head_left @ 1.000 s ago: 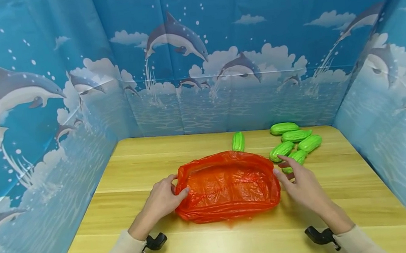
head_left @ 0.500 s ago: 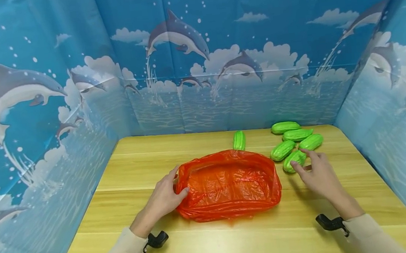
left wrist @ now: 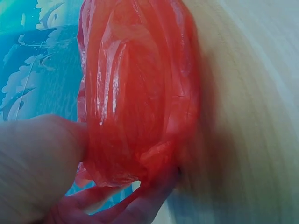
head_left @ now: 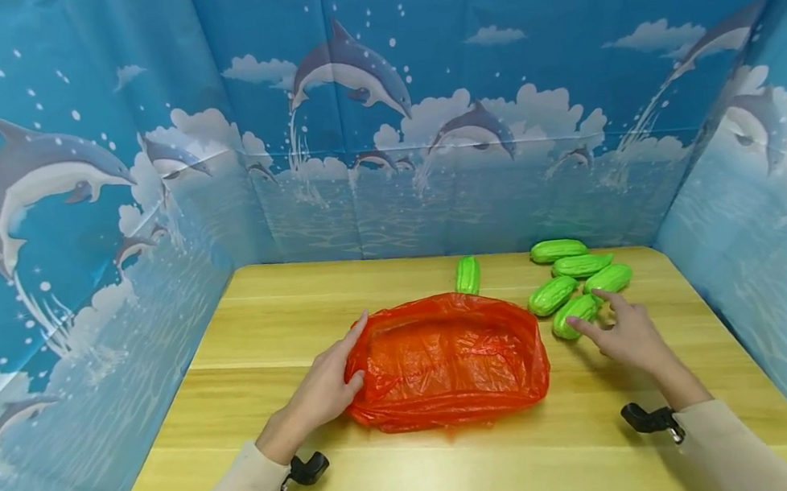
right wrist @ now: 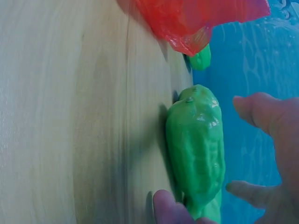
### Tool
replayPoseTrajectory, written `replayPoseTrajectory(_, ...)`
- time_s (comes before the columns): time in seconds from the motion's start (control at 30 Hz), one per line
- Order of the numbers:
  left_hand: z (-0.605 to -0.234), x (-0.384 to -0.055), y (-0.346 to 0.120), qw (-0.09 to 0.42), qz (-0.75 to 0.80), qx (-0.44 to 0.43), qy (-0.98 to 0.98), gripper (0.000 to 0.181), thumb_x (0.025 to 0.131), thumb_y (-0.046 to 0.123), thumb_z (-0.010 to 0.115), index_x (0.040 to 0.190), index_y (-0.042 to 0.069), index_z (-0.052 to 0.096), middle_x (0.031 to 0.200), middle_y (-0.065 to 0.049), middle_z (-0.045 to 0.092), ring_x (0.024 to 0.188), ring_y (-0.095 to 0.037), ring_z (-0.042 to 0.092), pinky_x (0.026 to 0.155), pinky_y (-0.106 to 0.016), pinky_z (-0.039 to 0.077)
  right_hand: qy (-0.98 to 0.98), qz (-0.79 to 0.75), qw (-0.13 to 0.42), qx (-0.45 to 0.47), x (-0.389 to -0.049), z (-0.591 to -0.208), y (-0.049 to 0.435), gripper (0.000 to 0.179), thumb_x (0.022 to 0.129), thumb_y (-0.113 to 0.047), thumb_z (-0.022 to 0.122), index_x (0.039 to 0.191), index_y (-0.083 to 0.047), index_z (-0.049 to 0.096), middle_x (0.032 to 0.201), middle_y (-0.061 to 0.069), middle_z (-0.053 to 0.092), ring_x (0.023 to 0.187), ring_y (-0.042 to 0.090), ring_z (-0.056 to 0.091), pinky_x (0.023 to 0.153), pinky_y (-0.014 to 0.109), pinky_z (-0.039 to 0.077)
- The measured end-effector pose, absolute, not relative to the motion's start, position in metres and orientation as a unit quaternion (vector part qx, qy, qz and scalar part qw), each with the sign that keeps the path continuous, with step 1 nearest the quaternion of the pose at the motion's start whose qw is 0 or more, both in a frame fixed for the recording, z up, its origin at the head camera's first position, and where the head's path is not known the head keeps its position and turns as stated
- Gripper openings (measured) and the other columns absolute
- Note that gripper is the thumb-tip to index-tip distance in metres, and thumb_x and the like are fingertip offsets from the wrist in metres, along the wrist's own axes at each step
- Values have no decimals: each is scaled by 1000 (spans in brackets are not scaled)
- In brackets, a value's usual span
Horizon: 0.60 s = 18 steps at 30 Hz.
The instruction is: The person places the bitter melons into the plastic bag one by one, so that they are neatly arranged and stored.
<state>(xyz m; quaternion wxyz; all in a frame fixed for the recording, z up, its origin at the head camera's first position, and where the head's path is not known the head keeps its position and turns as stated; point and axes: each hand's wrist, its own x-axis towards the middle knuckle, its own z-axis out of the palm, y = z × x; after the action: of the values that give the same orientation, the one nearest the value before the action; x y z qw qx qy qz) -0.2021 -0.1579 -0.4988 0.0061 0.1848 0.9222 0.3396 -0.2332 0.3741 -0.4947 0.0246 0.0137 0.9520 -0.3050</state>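
A red plastic bag point(head_left: 443, 361) lies on the table with its wide mouth facing up. My left hand point(head_left: 315, 392) touches its left end, the fingers stretched along the outside and the thumb at the rim; the left wrist view shows the bag's crinkled side point(left wrist: 135, 88) beside the hand. To the bag's right, my right hand point(head_left: 630, 336) hovers at the nearest bright green, ridged, cucumber-like vegetable point(head_left: 573, 320). Its thumb and fingers are spread on either side. In the right wrist view gaps show between the fingers and that vegetable point(right wrist: 196, 144).
Several more of these green vegetables point(head_left: 552, 295) lie clustered behind the nearest one. Another single vegetable point(head_left: 467, 273) lies behind the bag. The wooden table point(head_left: 421, 485) is enclosed by a blue dolphin-print curtain point(head_left: 389, 205) at the back and sides.
My right hand has moved right, away from the bag's right end, to the nearest green vegetable. My left hand stays at the bag, its fingers now straighter.
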Motion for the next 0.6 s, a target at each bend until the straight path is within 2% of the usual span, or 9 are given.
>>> replayPoseTrajectory(0.2,-501,-198,-159,16,340,193,920,98,109,-3,74,189,26,25,183,-18,50,166,-42,56,136,-60,49,950,-311,37,10,-238,-498,373,111,114,-64,66,182,8,18,163,59,41,154,78,38,120,90,42)
replayPoseTrajectory(0.27,-500,-199,-158,19,343,201,917,98,109,-3,73,189,27,24,184,-17,50,166,-41,56,136,-59,49,949,-314,40,10,-239,-497,372,113,113,-65,67,183,8,16,165,58,40,155,77,39,122,89,42)
replayPoseTrajectory(0.3,-499,-199,-157,20,343,205,916,98,109,-3,72,189,28,24,184,-16,50,166,-40,55,136,-59,49,948,-315,41,9,-241,-497,372,113,113,-65,67,183,8,15,169,58,35,156,77,37,123,89,41)
replayPoseTrajectory(0.43,-496,-200,-155,25,341,211,916,98,110,-2,71,189,30,23,183,-16,50,166,-40,55,136,-59,49,949,-313,41,8,-244,-495,371,113,113,-63,68,182,10,15,170,58,33,155,77,41,123,87,45)
replayPoseTrajectory(0.5,-495,-200,-154,28,339,209,917,97,111,-1,70,189,30,23,183,-16,50,166,-41,55,137,-59,48,949,-313,43,11,-245,-495,370,112,113,-62,69,182,9,16,166,57,41,154,75,44,123,85,46)
replayPoseTrajectory(0.6,-495,-198,-154,33,339,207,917,95,111,-1,70,189,29,23,183,-17,50,166,-41,54,137,-59,48,947,-318,53,18,-247,-496,369,114,113,-63,69,183,8,14,165,56,44,153,73,48,123,83,48)
